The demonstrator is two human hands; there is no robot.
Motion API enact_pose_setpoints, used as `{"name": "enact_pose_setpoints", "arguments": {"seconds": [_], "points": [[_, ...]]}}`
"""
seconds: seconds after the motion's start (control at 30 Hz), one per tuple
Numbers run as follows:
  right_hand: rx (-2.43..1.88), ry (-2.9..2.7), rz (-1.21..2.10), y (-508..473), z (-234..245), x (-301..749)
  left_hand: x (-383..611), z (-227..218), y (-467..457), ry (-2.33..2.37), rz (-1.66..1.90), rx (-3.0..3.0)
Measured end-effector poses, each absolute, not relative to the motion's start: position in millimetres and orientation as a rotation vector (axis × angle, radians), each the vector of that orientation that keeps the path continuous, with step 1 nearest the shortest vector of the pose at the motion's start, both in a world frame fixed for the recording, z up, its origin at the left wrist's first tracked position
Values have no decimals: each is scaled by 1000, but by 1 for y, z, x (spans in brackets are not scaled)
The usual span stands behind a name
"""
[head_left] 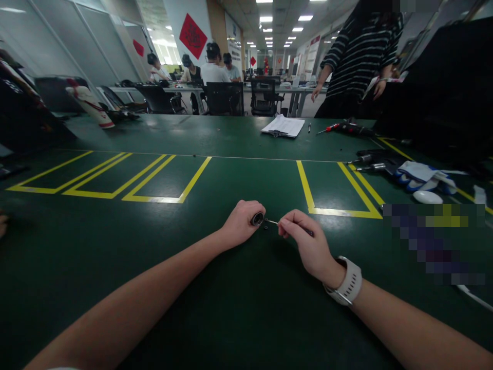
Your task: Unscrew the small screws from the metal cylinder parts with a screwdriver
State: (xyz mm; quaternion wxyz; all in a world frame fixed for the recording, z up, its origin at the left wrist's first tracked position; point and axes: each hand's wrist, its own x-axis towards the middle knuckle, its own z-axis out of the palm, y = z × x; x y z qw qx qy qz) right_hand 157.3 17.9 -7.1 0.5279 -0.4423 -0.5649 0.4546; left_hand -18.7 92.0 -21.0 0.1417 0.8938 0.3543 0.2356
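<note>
My left hand (242, 221) is closed around a dark cylindrical part (257, 219), whose round, ringed end faces me. Most of that part is hidden in the palm. Between thumb and fingers, my right hand (308, 241) grips a slim screwdriver (272, 222). Its thin metal shaft points left at the cylindrical part, and a bit of dark handle shows at the palm. The tip ends by a tiny dark piece beside the cylinder; whether they touch I cannot tell. A small dark ring-like piece (265, 227) lies on the green table (246, 308) just below.
Yellow tape outlines (342, 211) mark the table. Toward the back lie a clipboard with papers (283, 126), a pen (309, 127) and a red-black tool (339, 126). At right are metal-tipped tools (372, 167), gloves (423, 174) and a white mouse (427, 197). A person (358, 61) stands beyond.
</note>
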Motion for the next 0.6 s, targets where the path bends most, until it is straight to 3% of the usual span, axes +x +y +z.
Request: {"name": "enact_pose_setpoints", "arguments": {"seconds": [0.6], "points": [[-886, -816, 1518, 31, -10, 160, -20, -21, 93, 965, 751, 2490]]}}
